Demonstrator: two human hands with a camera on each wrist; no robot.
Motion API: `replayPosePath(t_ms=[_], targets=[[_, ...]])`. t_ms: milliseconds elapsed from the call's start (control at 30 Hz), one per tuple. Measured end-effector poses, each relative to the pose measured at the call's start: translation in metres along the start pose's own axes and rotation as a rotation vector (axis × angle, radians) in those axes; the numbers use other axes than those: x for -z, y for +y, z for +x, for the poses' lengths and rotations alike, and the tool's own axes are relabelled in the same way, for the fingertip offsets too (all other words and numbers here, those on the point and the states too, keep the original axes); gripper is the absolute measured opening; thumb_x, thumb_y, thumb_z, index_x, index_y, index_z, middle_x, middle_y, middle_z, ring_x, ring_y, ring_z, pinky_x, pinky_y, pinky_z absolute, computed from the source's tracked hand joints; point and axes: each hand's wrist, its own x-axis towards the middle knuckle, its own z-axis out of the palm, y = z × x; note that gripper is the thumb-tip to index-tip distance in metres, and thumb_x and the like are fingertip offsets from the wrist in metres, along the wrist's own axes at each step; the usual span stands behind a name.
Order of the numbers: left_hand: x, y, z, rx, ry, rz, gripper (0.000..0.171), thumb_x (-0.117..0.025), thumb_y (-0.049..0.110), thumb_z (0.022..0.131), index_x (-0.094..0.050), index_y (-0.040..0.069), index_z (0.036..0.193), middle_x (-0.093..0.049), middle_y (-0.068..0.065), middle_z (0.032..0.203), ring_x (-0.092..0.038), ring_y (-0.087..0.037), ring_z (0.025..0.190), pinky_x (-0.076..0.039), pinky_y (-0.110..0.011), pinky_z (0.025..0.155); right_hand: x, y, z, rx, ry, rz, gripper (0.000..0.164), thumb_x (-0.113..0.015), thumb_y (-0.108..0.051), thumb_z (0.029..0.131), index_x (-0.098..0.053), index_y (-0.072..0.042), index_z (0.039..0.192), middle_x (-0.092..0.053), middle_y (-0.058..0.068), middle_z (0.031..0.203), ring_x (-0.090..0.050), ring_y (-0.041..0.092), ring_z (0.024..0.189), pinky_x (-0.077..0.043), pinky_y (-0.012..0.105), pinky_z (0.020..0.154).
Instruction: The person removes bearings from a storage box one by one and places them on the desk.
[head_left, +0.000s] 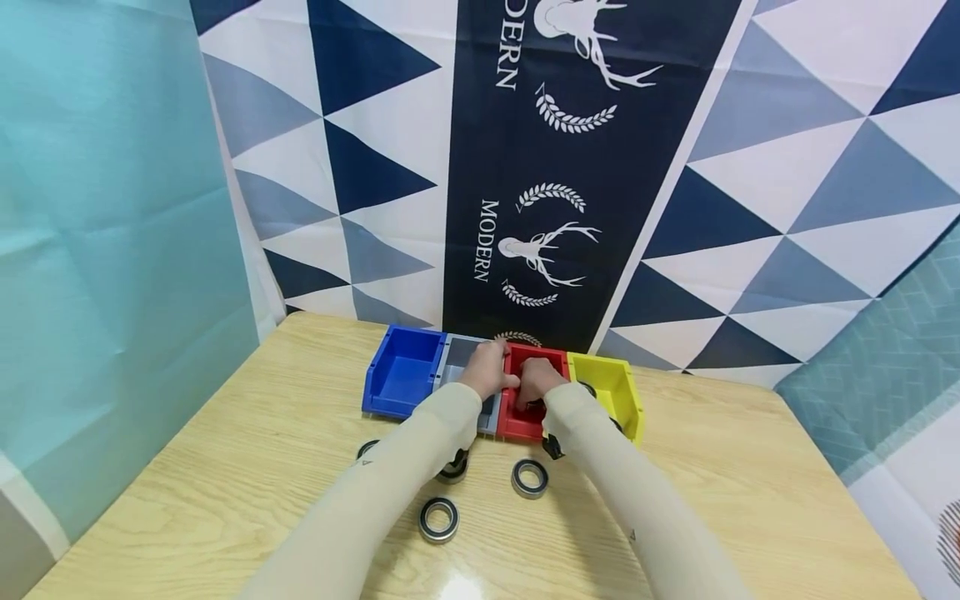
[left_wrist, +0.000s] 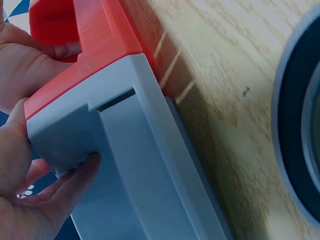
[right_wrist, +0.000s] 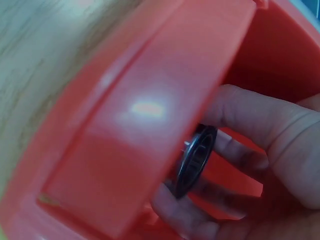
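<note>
Inside the red bin (head_left: 534,357), my right hand (head_left: 537,379) pinches a black-sealed ball bearing (right_wrist: 196,161) between thumb and fingers. The bearing is tilted on edge near the bin's front lip, which partly hides it in the right wrist view. My left hand (head_left: 487,368) grips the upper edge of the adjoining grey bin (left_wrist: 165,150). Its fingers (left_wrist: 90,167) reach inside the grey bin, and its thumb lies by the wall bordering the red bin.
A blue bin (head_left: 405,371) stands left of the grey one; a yellow bin (head_left: 611,379) with bearings in it stands right. On the wooden table (head_left: 247,433) lie several bearings, including one (head_left: 530,478) before the red bin and another (head_left: 438,519) nearer me. A patterned cloth hangs behind.
</note>
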Motion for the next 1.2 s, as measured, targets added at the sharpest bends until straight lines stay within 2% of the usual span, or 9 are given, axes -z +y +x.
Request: replayPosePath(t_ms=[133, 300, 533, 900, 1200], targets=[[-0.003, 0.000, 0.000, -0.002, 0.009, -0.007, 0.046, -0.076, 0.016, 0.081, -0.055, 0.004, 0.120, -0.062, -0.013, 0.116, -0.059, -0.020, 0.096, -0.055, -0.033, 0.093, 0.003, 0.002, -0.002, 0.009, -0.027, 0.015, 0.039, -0.082, -0.007, 0.069, -0.065, -0.004, 0.103, -0.065, 0.009, 0.092, -0.058, 0.021, 0.081, -0.057, 0.035, 0.084], [-0.002, -0.003, 0.001, -0.002, 0.025, -0.006, 0.044, -0.077, 0.016, 0.080, -0.055, 0.004, 0.116, -0.062, -0.012, 0.112, -0.058, -0.019, 0.092, -0.056, -0.032, 0.089, 0.009, -0.001, -0.011, 0.018, -0.066, 0.070, 0.037, -0.082, -0.005, 0.068, -0.066, -0.006, 0.101, -0.065, 0.009, 0.091, -0.059, 0.022, 0.082, -0.056, 0.031, 0.070], [0.000, -0.006, 0.002, -0.005, 0.011, -0.032, 0.045, -0.077, 0.014, 0.080, -0.054, 0.003, 0.117, -0.062, -0.014, 0.112, -0.058, -0.021, 0.093, -0.056, -0.034, 0.091, 0.015, -0.005, -0.026, 0.089, -0.024, 0.071, 0.041, -0.082, -0.005, 0.070, -0.065, -0.007, 0.107, -0.063, 0.009, 0.092, -0.057, 0.021, 0.080, -0.053, 0.026, 0.064], [-0.002, -0.005, 0.002, -0.014, 0.014, -0.021, 0.046, -0.079, 0.019, 0.078, -0.055, 0.004, 0.114, -0.063, -0.013, 0.108, -0.058, -0.020, 0.090, -0.057, -0.033, 0.088, 0.023, 0.002, -0.046, 0.115, 0.024, 0.122, 0.031, -0.083, -0.008, 0.068, -0.063, -0.009, 0.091, -0.063, 0.009, 0.079, -0.060, 0.018, 0.063, -0.058, 0.028, 0.064], [-0.003, -0.002, 0.004, 0.001, 0.009, -0.025, 0.050, -0.080, 0.019, 0.078, -0.054, 0.003, 0.117, -0.061, -0.014, 0.111, -0.058, -0.021, 0.093, -0.057, -0.033, 0.087, 0.029, 0.006, -0.056, 0.162, 0.010, 0.094, 0.028, -0.083, -0.007, 0.068, -0.061, -0.011, 0.085, -0.062, 0.008, 0.075, -0.057, 0.019, 0.060, -0.052, 0.023, 0.055]])
